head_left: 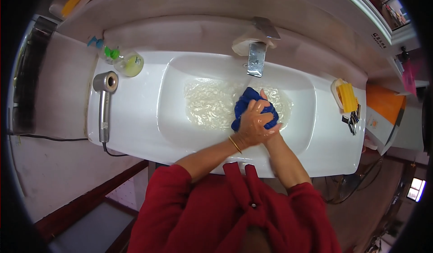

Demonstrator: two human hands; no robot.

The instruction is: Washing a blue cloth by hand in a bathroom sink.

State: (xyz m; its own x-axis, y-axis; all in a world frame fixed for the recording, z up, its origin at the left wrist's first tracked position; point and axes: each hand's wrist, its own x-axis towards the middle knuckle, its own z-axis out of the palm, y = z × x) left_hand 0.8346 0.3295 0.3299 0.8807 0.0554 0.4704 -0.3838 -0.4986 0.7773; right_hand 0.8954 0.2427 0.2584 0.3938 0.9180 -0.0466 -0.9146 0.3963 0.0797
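A wet blue cloth (244,103) is bunched between my two hands, just below the faucet (256,59) and over the water in the white sink (180,138). My left hand (253,125), with a gold bangle at its wrist, lies on top with its fingers curled over the cloth. Mostly hidden under it, my right hand (272,133) grips the cloth from the right and below; a fingertip shows beyond the bundle. Rippling water (207,104) covers the sink bottom.
Left on the counter lie a grey hair dryer (104,104) with its cord and a pump bottle (131,65) of pale yellow liquid. A yellow ridged object (347,97) and small dark items (352,120) sit at the right, beside an orange and white box (383,117).
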